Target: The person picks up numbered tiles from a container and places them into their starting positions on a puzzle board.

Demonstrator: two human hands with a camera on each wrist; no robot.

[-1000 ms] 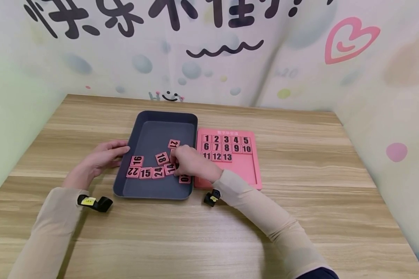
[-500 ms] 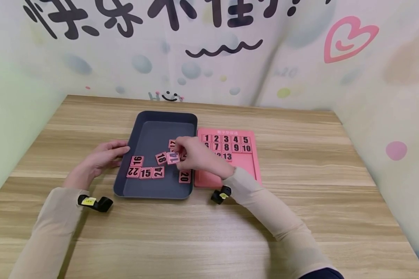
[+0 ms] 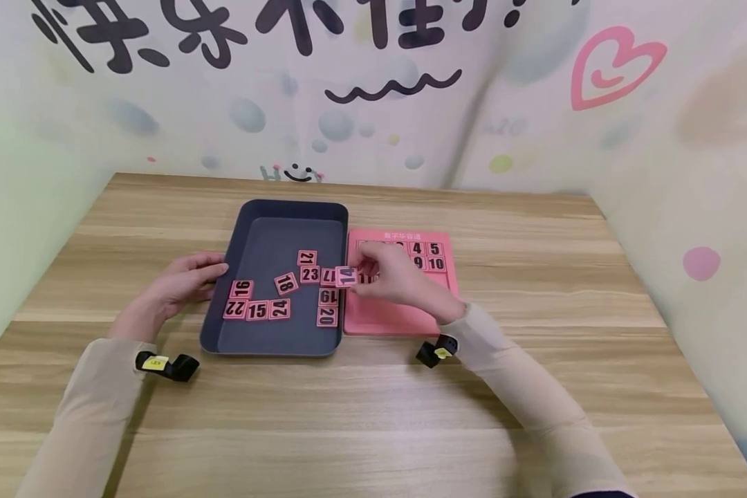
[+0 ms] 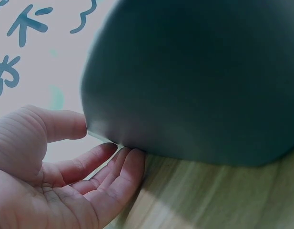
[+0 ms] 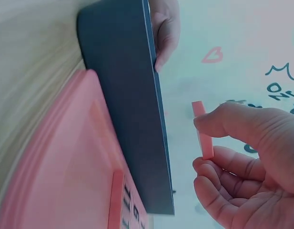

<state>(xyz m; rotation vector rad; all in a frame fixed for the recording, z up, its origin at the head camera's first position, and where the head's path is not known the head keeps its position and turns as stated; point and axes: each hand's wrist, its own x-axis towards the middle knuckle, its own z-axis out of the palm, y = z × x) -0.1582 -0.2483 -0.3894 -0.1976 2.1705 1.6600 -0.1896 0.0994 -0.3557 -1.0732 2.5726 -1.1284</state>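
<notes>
My right hand (image 3: 393, 275) pinches a pink number tile marked 14 (image 3: 346, 277) between thumb and fingers. In the head view the tile overlaps the right rim of the dark tray (image 3: 268, 346); the right wrist view shows the tile (image 5: 204, 131) edge-on, above the rim. My left hand (image 3: 183, 280) holds the tray's left side. In the left wrist view its thumb is at the rim and its fingertips lie low against the outer wall. To the tray's right lies a pink puzzle board (image 3: 398, 315) with numbered tiles in its upper rows, partly hidden by my right hand.
Several loose tiles lie in the tray, including 15 (image 3: 257, 310), 16 (image 3: 241, 288), 18 (image 3: 286, 283) and 20 (image 3: 326, 317). Tray and board stand side by side on a wooden table (image 3: 348, 415). A printed wall (image 3: 523, 131) rises behind.
My right hand has picked tile 14 from the lower row in the tray and moved it up and rightward to the tray's right rim. My left hand stays at the tray's side.
</notes>
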